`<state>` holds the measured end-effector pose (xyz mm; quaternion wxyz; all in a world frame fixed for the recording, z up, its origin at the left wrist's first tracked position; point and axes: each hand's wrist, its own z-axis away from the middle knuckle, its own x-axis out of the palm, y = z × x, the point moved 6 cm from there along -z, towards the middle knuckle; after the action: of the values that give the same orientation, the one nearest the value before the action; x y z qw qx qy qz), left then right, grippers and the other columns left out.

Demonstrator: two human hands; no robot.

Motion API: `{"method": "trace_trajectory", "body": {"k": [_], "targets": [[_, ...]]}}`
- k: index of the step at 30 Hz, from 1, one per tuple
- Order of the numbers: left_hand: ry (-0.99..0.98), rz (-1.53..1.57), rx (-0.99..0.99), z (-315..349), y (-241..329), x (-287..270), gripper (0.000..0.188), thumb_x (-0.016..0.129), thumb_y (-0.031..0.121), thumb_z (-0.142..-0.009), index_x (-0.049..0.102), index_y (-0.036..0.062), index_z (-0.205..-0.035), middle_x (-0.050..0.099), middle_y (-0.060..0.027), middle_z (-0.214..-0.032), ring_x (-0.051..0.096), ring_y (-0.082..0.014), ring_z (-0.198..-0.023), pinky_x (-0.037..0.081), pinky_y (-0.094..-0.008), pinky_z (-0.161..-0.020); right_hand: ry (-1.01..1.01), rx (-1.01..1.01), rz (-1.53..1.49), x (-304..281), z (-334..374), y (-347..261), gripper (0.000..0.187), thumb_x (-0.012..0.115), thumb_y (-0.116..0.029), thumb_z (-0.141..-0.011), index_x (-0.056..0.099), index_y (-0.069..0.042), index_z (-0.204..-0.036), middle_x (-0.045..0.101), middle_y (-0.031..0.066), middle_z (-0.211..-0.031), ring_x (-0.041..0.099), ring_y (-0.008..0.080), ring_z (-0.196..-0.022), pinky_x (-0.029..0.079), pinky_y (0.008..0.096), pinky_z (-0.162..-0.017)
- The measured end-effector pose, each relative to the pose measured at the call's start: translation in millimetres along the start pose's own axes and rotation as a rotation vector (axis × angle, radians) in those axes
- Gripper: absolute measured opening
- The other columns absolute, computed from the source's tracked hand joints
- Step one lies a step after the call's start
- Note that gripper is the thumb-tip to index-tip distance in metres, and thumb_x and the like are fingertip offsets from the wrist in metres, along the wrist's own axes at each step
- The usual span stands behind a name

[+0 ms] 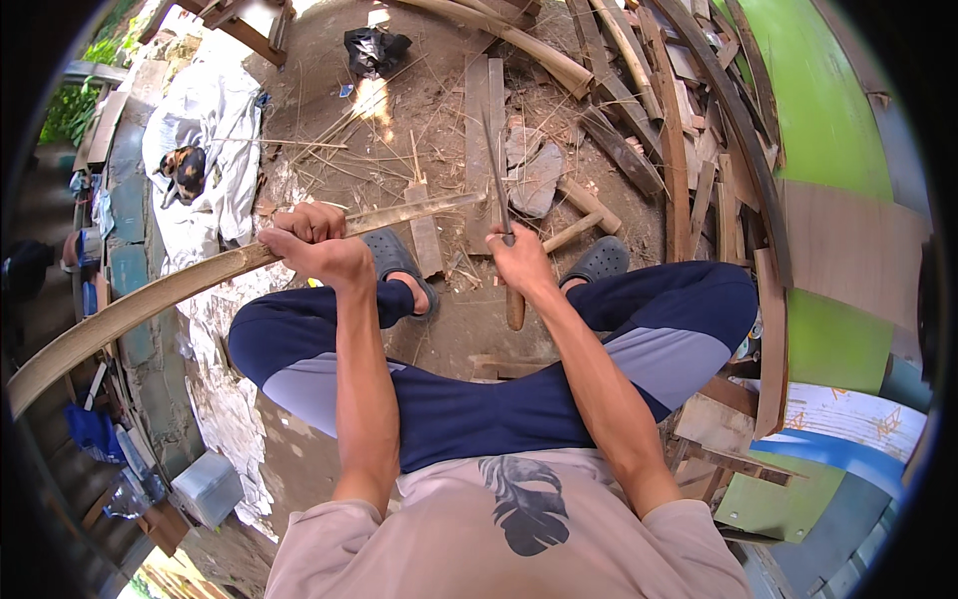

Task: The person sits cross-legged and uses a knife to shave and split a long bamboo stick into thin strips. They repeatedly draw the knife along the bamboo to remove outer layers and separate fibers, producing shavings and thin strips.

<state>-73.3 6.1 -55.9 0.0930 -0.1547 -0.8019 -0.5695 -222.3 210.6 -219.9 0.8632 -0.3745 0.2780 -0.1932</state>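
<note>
Head view: strip [150, 302] in the left hand [324, 245], knife [502, 195] in the right hand [523, 260]

Held with the left hand near its far end, with fingers [314, 218] curled firmly over the wood and no gap to see. Probably gripped there for keeping the short end steady, while letting the long part run past the left knee to the lower left rim. Beyond the rim, impossible to tell about any support. Ending in front of the body, between the feet and just beside the blade [497, 170]; from this view, not possible to say if touching or apart.

On the other side, holding the knife at the top of its handle [515, 312], with right fingers wrapped closed and the blade pointing away from the body. Seemingly held so for good control, and for keeping the edge far from the legs.

Sitting low with knees spread wide, apparently for giving room to both arms. Both dark clogs [602, 260] on the ground [319, 90], likely for balance.

Near the right clog, two wood pieces [591, 205] and a flat stone [539, 180]. Farther right, planks [677, 150] in a loose pile, perhaps put aside for working space. To the left, a white sheet [215, 110] with a small animal [184, 172] lying on it.
</note>
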Motion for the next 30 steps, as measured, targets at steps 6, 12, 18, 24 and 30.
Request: {"method": "trace_trajectory", "body": {"k": [6,12,18,24,30], "targets": [[0.075,0.174,0.086,-4.1,0.2,16.6,0.085,0.023,0.094,-0.079,0.04,0.01,-0.077,0.033,-0.0017,-0.065,0.029,-0.0123,-0.052,0.026,-0.0257,-0.05,0.021,-0.414,0.056,51.3,41.0,-6.6,0.039,0.062,-0.033,-0.095,0.063,-0.003,-0.119,0.066,0.0154,-0.071,0.066,0.0337,-0.065,0.05,0.0436,-0.063],[-0.122,0.172,0.033,-11.8,6.7,11.8,0.057,0.038,0.061,-0.102,0.033,0.0132,-0.072,0.029,0.0019,-0.061,0.02,-0.0095,-0.052,0.017,-0.0259,-0.047,-0.118,-0.318,0.097,49.7,52.7,-28.1,0.035,0.061,-0.035,-0.094,0.067,-0.001,-0.104,0.066,0.0234,-0.075,0.065,0.0429,-0.073,0.049,0.0482,-0.066],[0.184,-0.111,-0.08,-13.0,10.7,7.9,0.059,0.033,0.045,-0.106,0.014,0.0165,-0.059,0.014,0.0036,-0.052,0.011,-0.0108,-0.048,0.011,-0.0294,-0.045,-0.074,-0.125,0.175,65.0,5.3,12.1,0.033,0.06,-0.033,-0.091,0.067,0.0,-0.093,0.067,0.0286,-0.08,0.065,0.0498,-0.08,0.051,0.0554,-0.075],[0.275,-0.152,-0.11,-17.6,6.3,-5.3,0.059,0.032,0.045,-0.106,0.013,0.0172,-0.057,0.014,0.0034,-0.05,0.012,-0.0112,-0.048,0.011,-0.0296,-0.047,-0.181,-0.236,0.262,63.3,26.0,-18.3,0.034,0.057,-0.03,-0.09,0.069,0.0,-0.101,0.067,0.0306,-0.084,0.065,0.0496,-0.085,0.052,0.054,-0.079],[0.265,-0.135,-0.124,-16.0,6.7,-2.6,0.055,0.031,0.038,-0.106,0.014,0.0176,-0.058,0.014,0.0033,-0.051,0.012,-0.0117,-0.048,0.012,-0.0299,-0.047,-0.113,-0.073,0.241,64.7,-11.4,27.7,0.031,0.057,-0.027,-0.089,0.069,0.0,-0.097,0.067,0.0315,-0.085,0.065,0.0504,-0.083,0.052,0.0538,-0.079]]}}
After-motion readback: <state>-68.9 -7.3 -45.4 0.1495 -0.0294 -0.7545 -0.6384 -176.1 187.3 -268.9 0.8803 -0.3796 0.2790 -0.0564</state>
